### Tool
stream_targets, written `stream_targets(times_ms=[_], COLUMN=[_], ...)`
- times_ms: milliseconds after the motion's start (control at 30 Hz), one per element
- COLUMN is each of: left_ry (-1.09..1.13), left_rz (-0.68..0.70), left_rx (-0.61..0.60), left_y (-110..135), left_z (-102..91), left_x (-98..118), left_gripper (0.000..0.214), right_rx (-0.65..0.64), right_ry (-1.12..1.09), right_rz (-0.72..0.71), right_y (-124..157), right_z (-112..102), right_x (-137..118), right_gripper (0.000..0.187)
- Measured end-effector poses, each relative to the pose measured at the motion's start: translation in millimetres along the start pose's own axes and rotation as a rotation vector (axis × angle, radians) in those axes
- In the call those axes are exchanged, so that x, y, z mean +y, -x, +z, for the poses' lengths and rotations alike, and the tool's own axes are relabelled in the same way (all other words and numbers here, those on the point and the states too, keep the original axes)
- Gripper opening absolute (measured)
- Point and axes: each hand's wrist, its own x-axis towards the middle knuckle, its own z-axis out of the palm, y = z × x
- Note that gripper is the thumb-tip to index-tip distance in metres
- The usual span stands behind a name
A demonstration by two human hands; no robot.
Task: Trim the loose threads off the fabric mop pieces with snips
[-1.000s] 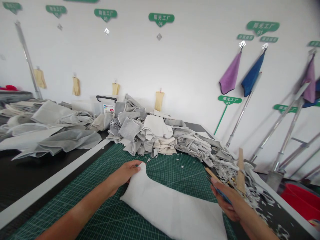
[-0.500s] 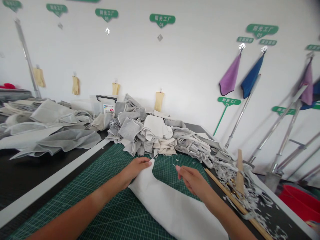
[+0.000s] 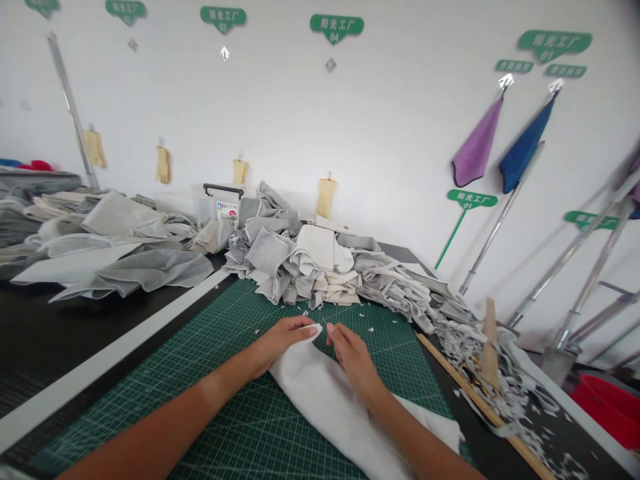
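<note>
A long piece of white cloth (image 3: pixel 325 400) lies on the green cutting mat (image 3: pixel 235 413) in front of me. My left hand (image 3: pixel 283 337) pinches the cloth's far tip from the left, fingers closed on it. My right hand (image 3: pixel 353 357) rests on the same end from the right, its fingertips close to the left hand's, fingers curled down onto the cloth. The right forearm covers part of the cloth.
A heap of grey and cream cloth pieces (image 3: pixel 310 267) sits at the mat's far edge. Flat grey sheets (image 3: pixel 100 260) lie on the left. A wooden ruler (image 3: pixel 480 407) and cloth scraps (image 3: pixel 480 347) lie to the right. A red bucket (image 3: pixel 607 410) stands at far right.
My right hand left the ruler side, where it held a blue tool, and came across to the cloth's far tip beside my left hand. The cloth has been gathered narrower.
</note>
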Motion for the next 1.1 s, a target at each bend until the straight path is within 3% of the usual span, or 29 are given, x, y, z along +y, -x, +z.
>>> stream_targets(times_ms=[267, 1100], left_ry=[-0.115, -0.268], left_rz=[0.097, 0.181], left_rx=[0.031, 0.028], left_y=[3, -7], left_z=[2.2, -2.1], left_x=[2, -11], left_gripper=[0.041, 0.035], right_rx=[0.016, -0.036], right_ry=[0.039, 0.195], right_rz=[-0.022, -0.107], right_y=[4, 9], right_z=[-1, 0], right_x=[-5, -9], right_gripper=[0.044, 0.041])
